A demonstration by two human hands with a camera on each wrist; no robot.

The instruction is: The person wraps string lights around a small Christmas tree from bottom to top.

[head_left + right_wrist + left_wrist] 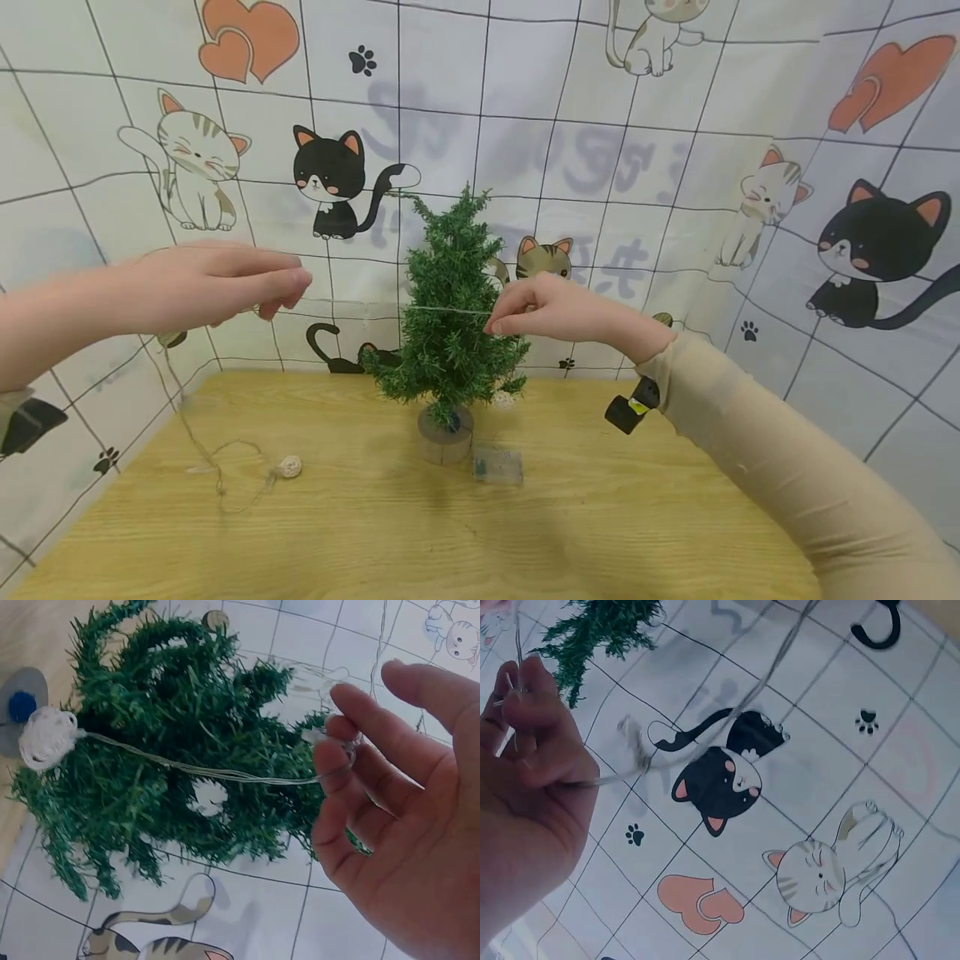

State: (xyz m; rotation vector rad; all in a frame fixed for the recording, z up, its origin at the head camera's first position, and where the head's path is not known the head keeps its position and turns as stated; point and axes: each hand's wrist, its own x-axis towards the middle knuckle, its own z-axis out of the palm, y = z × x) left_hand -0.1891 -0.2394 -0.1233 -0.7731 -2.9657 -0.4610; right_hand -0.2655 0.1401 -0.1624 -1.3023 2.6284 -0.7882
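Observation:
A small artificial Christmas tree [457, 283] stands upright on a round wooden base [446, 446]. Left of it, my left hand [202, 283] is raised, and its curled fingers hold a thin wire of a string of lights [780, 656]. My right hand [562, 312], close to the tree's right side, has the same kind of wire [217, 774] in its curled fingers, with the thumb apart. A thin stretch of wire spans between the hands across the front of the tree. From the right hand, wire leads down to a white woven ball [49, 739]; another ball [208, 796] shows among the branches.
On the wooden table [337, 542], a clear rectangular box [498, 467] lies by the tree base. Loose wire with a woven ball [289, 467] lies at the left. A white cat-print cloth [525, 50] hangs behind and at both sides.

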